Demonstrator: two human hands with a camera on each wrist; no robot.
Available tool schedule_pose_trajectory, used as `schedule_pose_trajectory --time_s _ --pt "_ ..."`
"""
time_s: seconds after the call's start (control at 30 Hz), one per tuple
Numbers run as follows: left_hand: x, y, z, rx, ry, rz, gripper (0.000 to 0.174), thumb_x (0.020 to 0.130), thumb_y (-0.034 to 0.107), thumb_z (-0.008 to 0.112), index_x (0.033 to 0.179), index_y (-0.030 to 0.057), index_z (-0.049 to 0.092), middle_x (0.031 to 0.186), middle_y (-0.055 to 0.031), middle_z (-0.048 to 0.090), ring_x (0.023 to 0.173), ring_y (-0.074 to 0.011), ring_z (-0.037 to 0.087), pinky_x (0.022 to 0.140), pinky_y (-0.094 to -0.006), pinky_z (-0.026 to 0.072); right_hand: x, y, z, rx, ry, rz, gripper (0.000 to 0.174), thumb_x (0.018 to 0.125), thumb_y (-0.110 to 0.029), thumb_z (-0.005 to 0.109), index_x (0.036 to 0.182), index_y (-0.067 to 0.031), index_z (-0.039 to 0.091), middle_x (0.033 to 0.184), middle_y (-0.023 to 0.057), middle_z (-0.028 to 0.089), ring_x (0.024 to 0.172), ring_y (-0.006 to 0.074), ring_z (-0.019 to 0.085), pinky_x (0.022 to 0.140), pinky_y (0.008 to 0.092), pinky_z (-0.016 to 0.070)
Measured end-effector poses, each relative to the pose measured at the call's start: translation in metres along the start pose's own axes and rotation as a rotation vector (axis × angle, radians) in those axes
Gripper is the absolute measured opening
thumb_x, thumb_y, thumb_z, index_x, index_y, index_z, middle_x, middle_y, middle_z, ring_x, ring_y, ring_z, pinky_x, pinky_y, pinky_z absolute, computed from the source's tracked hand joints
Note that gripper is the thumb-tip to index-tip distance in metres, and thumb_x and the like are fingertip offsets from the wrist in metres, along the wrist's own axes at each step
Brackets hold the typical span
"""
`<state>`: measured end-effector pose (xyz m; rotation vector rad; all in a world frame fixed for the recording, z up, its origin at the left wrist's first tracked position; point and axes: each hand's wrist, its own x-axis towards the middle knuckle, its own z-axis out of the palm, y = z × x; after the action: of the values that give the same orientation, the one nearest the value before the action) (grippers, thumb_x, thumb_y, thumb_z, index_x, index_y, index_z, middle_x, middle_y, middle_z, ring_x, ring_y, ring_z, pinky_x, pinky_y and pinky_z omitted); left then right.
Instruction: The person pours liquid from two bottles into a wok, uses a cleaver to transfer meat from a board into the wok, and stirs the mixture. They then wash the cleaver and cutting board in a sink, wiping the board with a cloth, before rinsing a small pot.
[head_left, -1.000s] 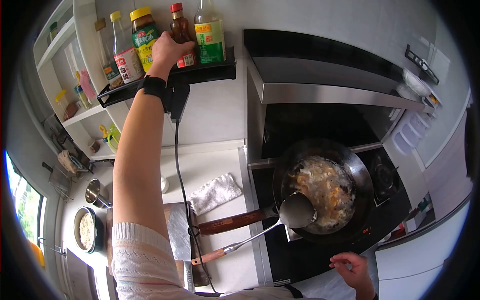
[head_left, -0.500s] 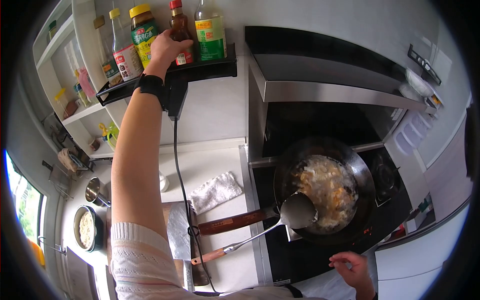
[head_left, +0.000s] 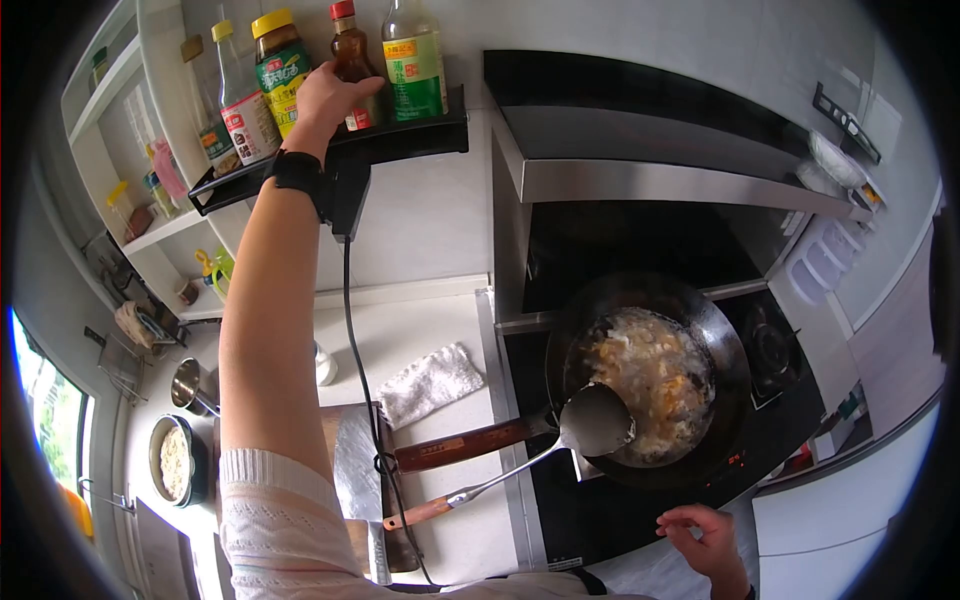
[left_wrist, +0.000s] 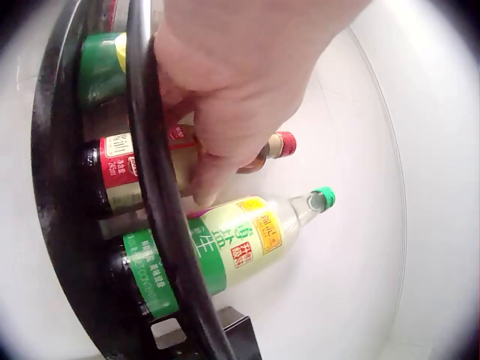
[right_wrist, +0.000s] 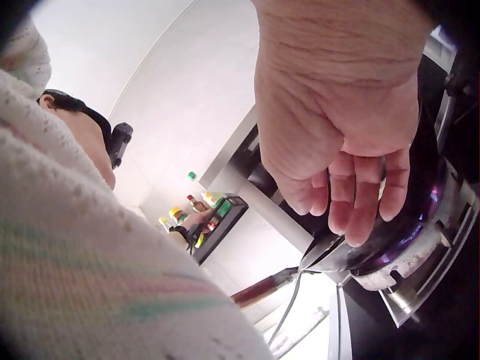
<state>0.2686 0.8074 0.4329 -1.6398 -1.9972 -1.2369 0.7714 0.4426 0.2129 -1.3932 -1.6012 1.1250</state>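
Observation:
My left hand (head_left: 332, 98) reaches up to the black wall rack and grips a red-capped sauce bottle (head_left: 351, 55), thumb on one side and fingers on the other. In the left wrist view this bottle (left_wrist: 120, 172) still stands behind the rack's rail, partly covered by the hand. To its right is a bottle with a green and yellow label (head_left: 415, 85); to its left, a yellow-lidded jar (head_left: 282, 72). My right hand (head_left: 705, 540) hangs at the front edge of the stove, fingers loosely bent and holding nothing.
A wok (head_left: 728, 350) of bubbling food sits on the lit burner, a ladle (head_left: 592, 422) resting across its rim. A cleaver (head_left: 357, 465) lies on a cutting board beside a white cloth (head_left: 432, 385). The range hood (head_left: 640, 185) juts out right of the rack (head_left: 400, 137).
The head view has shifted slightly, moving the rack and bottles a little left. My left hand stays on the red-capped bottle, and my right hand keeps its place.

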Motion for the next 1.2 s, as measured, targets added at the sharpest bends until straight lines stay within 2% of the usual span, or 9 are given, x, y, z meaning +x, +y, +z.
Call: schedule_pose_trajectory --time_s 0.13,0.2,0.53,0.7,0.83,0.9,1.0,1.2 --pt "0.002 0.003 -0.001 0.133 -0.053 -0.028 0.077 0.068 0.045 0.073 0.125 -0.0014 0.051 0.111 -0.0176 0.062 0.103 -0.0289 0.060 0.090 -0.0348 0.0458 -0.001 0.001 0.000 0.019 0.003 -0.001 0.015 0.081 0.005 0.061 0.096 0.0043 0.063 0.087 0.0141 0.067 0.077 0.0193 0.068 0.070 0.0277 0.0544" --pt "0.001 0.001 0.003 0.113 0.058 0.006 0.070 0.065 0.047 0.073 0.115 0.0000 0.058 0.108 -0.0165 0.064 0.101 -0.0295 0.060 0.090 -0.0365 0.0463 -0.002 0.001 0.000 0.019 0.008 0.004 0.015 0.081 0.005 0.061 0.096 0.0043 0.063 0.087 0.0141 0.067 0.077 0.0192 0.068 0.070 0.0277 0.0545" --pt "0.003 -0.001 0.000 0.135 0.024 0.014 0.071 0.064 0.050 0.074 0.109 -0.0019 0.058 0.105 -0.0183 0.064 0.100 -0.0301 0.061 0.087 -0.0377 0.0478 -0.003 -0.001 0.001 -0.013 0.008 -0.011 0.015 0.080 0.005 0.061 0.095 0.0043 0.063 0.086 0.0140 0.067 0.076 0.0187 0.068 0.069 0.0271 0.0547" --pt "-0.004 0.012 0.000 0.241 0.061 -0.084 0.075 0.063 0.056 0.075 0.103 -0.0038 0.057 0.101 -0.0196 0.064 0.099 -0.0324 0.061 0.086 -0.0377 0.0483 -0.006 -0.005 0.001 -0.014 0.007 -0.016 0.014 0.080 0.004 0.062 0.094 0.0042 0.063 0.086 0.0137 0.067 0.076 0.0185 0.068 0.069 0.0271 0.0547" --pt "-0.004 0.009 0.000 0.268 0.098 -0.091 0.072 0.065 0.054 0.073 0.105 -0.0034 0.057 0.102 -0.0195 0.064 0.099 -0.0322 0.061 0.086 -0.0380 0.0481 -0.009 -0.007 0.000 -0.055 0.011 -0.006 0.013 0.081 0.003 0.062 0.093 0.0043 0.064 0.085 0.0135 0.067 0.076 0.0183 0.068 0.069 0.0270 0.0546" --pt "0.003 -0.001 -0.004 0.080 -0.025 -0.045 0.070 0.066 0.053 0.072 0.107 -0.0028 0.057 0.104 -0.0195 0.064 0.100 -0.0317 0.061 0.087 -0.0382 0.0478 -0.011 -0.007 0.001 -0.052 0.018 -0.004 0.013 0.081 0.003 0.062 0.093 0.0043 0.064 0.085 0.0135 0.067 0.076 0.0183 0.068 0.069 0.0269 0.0546" --pt "0.006 -0.004 -0.006 0.127 -0.081 -0.056 0.069 0.068 0.051 0.070 0.110 -0.0025 0.057 0.105 -0.0196 0.064 0.100 -0.0311 0.061 0.087 -0.0380 0.0477 -0.012 -0.007 0.003 -0.036 0.022 -0.004 0.013 0.081 0.003 0.062 0.093 0.0043 0.064 0.085 0.0134 0.067 0.077 0.0182 0.068 0.069 0.0267 0.0546" --pt "-0.002 -0.001 -0.005 0.212 0.010 0.010 0.071 0.068 0.047 0.069 0.117 -0.0022 0.054 0.107 -0.0194 0.063 0.101 -0.0308 0.061 0.088 -0.0377 0.0472 -0.012 -0.011 0.006 -0.068 0.003 -0.037 0.013 0.080 0.004 0.062 0.093 0.0043 0.064 0.085 0.0133 0.067 0.077 0.0181 0.068 0.069 0.0261 0.0545"
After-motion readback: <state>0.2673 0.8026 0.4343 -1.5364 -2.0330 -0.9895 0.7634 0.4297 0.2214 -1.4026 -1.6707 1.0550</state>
